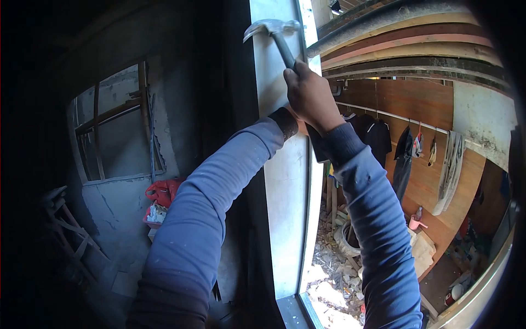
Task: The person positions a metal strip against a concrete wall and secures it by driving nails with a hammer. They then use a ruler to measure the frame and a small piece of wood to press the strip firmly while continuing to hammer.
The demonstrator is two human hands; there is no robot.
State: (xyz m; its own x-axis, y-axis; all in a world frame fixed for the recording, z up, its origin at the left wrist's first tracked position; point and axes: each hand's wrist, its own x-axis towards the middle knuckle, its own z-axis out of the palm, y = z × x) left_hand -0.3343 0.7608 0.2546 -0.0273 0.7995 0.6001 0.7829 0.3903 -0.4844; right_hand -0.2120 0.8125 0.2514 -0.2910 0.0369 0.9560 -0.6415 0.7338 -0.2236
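My right hand (310, 94) is closed round the handle of a claw hammer (281, 48). The hammer's metal head is raised in front of a pale upright frame post (286, 203), with the claw pointing left. My left arm reaches across from the lower left, its dark cuff just under the right hand. Only a sliver of my left hand (299, 124) shows at the wrist; its fingers are hidden behind the right hand. A dark, flat-edged shape (316, 143) hangs just below the right wrist, against the post's right edge.
Beyond the opening, rubble (334, 274) covers the ground. Clothes (378, 137) hang from a white rail (394, 114) along a plywood wall (422, 104). Pipes and beams (405, 41) cross above. In the dark room at left are a barred window (112, 123) and a red bag (161, 192).
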